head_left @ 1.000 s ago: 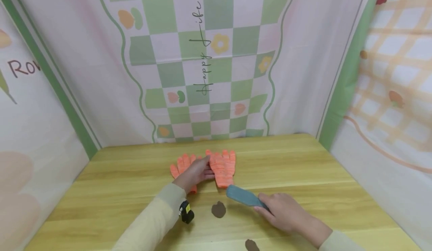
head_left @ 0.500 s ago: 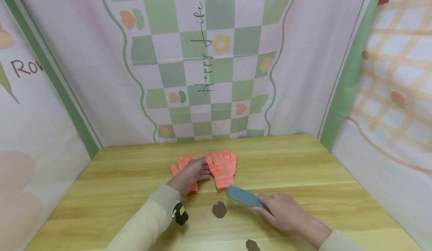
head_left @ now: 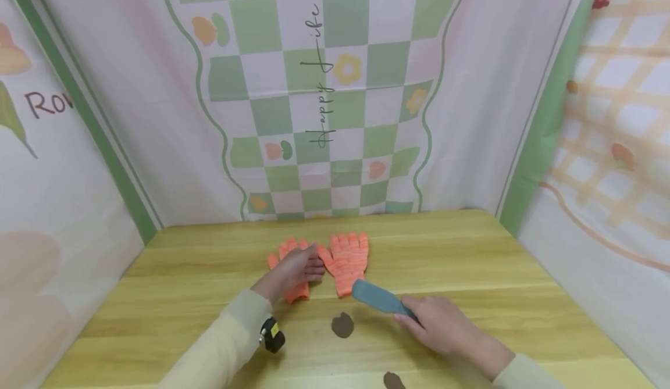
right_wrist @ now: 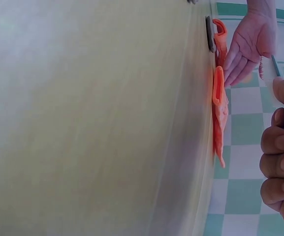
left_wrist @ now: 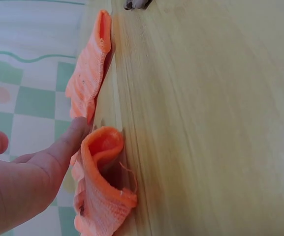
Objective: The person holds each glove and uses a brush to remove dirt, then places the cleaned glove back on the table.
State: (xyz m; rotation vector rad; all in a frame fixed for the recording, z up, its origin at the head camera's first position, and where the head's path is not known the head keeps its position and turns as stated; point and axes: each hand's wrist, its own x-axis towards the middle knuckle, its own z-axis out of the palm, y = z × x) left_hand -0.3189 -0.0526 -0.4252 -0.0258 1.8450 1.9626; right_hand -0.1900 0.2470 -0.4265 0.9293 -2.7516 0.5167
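Note:
Two orange knit gloves lie side by side on the wooden table: a left one, partly hidden under my left hand, and a right one spread flat with its fingers pointing away. My left hand has its fingers stretched out, palm sideways, with fingertips right at the right glove's thumb. In the left wrist view the left glove's cuff gapes. My right hand grips a blue-grey brush by its handle, its head near the right glove's cuff. Pale and red bristles show in the right wrist view.
A flat dark-brown patch lies in front of the gloves, and another brown patch sits nearer the front edge. Printed curtains enclose the wooden table at the back and sides. A small black camera is on the left wrist.
My left hand has drawn slightly left, off the right glove. That glove's thumb now points out to the left, apart from its fingers. The right hand and brush have barely moved.

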